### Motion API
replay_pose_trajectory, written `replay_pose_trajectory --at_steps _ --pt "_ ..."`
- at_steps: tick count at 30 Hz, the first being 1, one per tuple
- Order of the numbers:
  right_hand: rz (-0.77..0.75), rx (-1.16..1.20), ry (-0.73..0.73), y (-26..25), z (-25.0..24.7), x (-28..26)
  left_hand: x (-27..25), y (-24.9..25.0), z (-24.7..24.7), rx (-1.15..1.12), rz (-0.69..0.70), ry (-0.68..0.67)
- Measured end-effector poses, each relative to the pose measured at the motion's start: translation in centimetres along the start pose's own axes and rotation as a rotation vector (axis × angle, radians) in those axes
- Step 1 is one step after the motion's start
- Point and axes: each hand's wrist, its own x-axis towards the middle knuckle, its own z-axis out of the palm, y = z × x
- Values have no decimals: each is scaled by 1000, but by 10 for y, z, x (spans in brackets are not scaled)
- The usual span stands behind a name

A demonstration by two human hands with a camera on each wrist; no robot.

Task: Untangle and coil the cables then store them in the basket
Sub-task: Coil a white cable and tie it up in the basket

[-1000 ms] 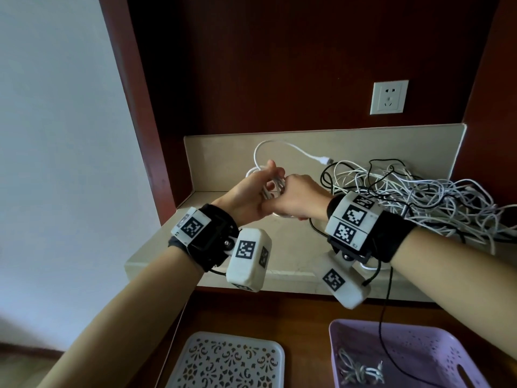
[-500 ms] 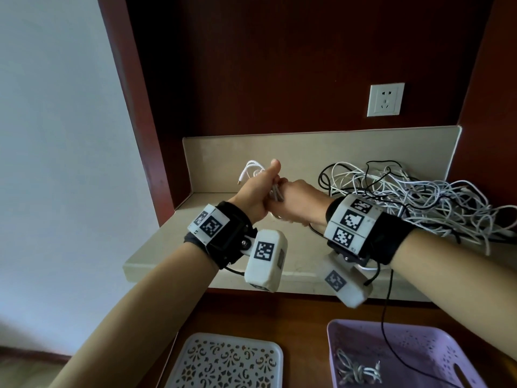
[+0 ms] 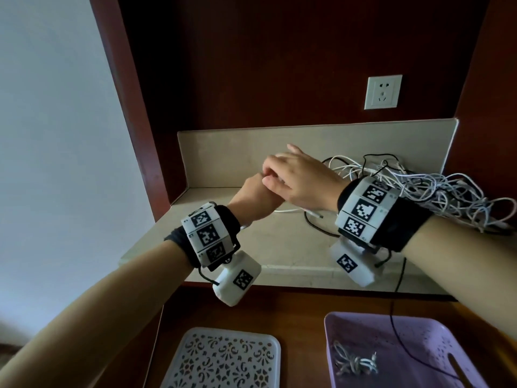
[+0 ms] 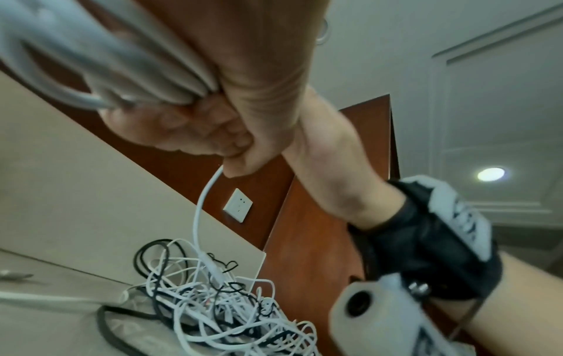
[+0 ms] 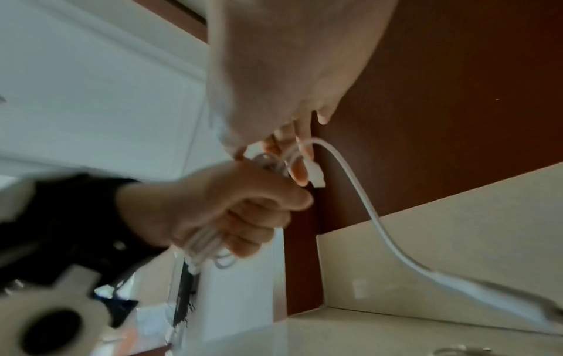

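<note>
Beige counter [image 3: 279, 242], left hand [image 3: 253, 198] gripping one white cable coil [image 5: 204, 243], right hand [image 3: 303, 180] pinching its end.

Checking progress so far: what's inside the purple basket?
One coiled white cable lies in the purple basket; a black cord trails across it. The near end is out of frame.

A home interior, by the look of it: dark red-brown wood panelling [image 3: 279, 65] frames a recessed nook with a beige stone shelf [image 3: 279, 247] and matching upstand. A white wall socket [image 3: 382, 92] sits in the panelling above. To the left, a plain pale wall [image 3: 56, 135]. The left wrist view catches a white ceiling with moulded trim and a lit downlight [image 4: 491, 174]. Below the shelf, a wooden surface carries plastic household baskets [image 3: 419, 331].
</note>
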Motion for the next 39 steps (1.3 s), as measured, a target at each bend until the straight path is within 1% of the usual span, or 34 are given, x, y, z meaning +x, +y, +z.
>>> replay_pose_trajectory --at_steps 2,3,4,5,6,7,8,9,11,12,13,15,17,19,20,22,25,28,30,32,34,36,39 --pt "-35 -75 0 4 3 -3 -4 8 0 160 38 -51" --pt "-29 -96 -9 5 2 -2 -4 10 -1 232 39 -58" --pt "11 -78 -48 5 -2 -2 -3 12 -3 246 22 -42" --pt "68 -31 -79 7 -4 -1 -2 13 -6 209 -12 -24" --pt "135 77 -90 9 -5 -2 0 12 -10 142 -39 6" --pt "183 191 -85 13 -3 -2 1 11 -15 79 -49 5" --pt "203 272 -59 15 -4 -3 2 10 -19 21 -44 -50" --pt "201 314 -27 17 -5 -4 0 10 -23 -54 -33 -137" --pt "193 338 5 20 -4 -7 -3 6 -27 -267 -11 -283" --pt "198 337 14 22 -4 -7 -3 3 -28 -358 -9 -314" --pt "198 338 25 23 -4 -9 -3 0 -28 -423 -12 -315" --pt "211 326 46 26 -3 -10 0 -6 -25 -518 -57 -238" --pt "199 333 58 25 -1 -11 5 -11 -19 -564 -129 -105" --pt "194 340 32 22 1 -10 9 -13 -12 -538 -155 -14" --pt "199 338 9 22 2 -9 9 -12 -8 -511 -151 -6" --pt "196 347 -12 20 0 -7 7 -10 -4 -502 -141 -60" --pt "206 436 69 20 -6 -4 1 -6 -6 -573 -128 -220" --pt "272 484 159 23 -5 -2 -5 -3 -10 -456 -17 -404" --pt "295 497 184 22 0 -1 -8 2 -8 -338 27 -478" --pt "288 497 183 20 3 -1 -9 6 -6 -242 33 -467" --pt "317 553 161 22 2 -1 -8 4 -4 -252 30 -416" --pt "376 727 143 27 -6 -2 -8 0 -3 -312 13 -341" --pt "446 983 168 35 -22 -4 -8 -6 -4 -458 -29 -253"
